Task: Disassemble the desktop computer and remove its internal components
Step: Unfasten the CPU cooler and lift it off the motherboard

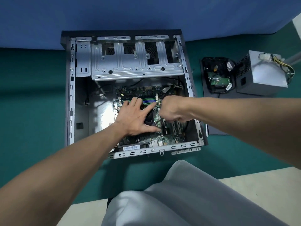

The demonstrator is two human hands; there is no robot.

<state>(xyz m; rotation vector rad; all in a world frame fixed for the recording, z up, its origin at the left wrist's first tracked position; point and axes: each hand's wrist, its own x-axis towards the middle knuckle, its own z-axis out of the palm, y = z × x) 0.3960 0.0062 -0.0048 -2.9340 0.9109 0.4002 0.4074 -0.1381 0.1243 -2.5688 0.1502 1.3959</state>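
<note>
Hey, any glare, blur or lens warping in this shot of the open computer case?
Head view: glare whitens the bare case floor left of the motherboard; the right hand looks slightly motion-blurred; deep shadow sits under the drive cage; wide-angle distortion bows the case walls.

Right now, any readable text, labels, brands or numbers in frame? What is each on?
No text can be read in this view.
Too small: print on the white barcode sticker, on a black part at the near edge of the computer case.
Blurred: the white tag by the hard drive.
Too small: markings on the motherboard.
No label shows on the power supply.
</note>
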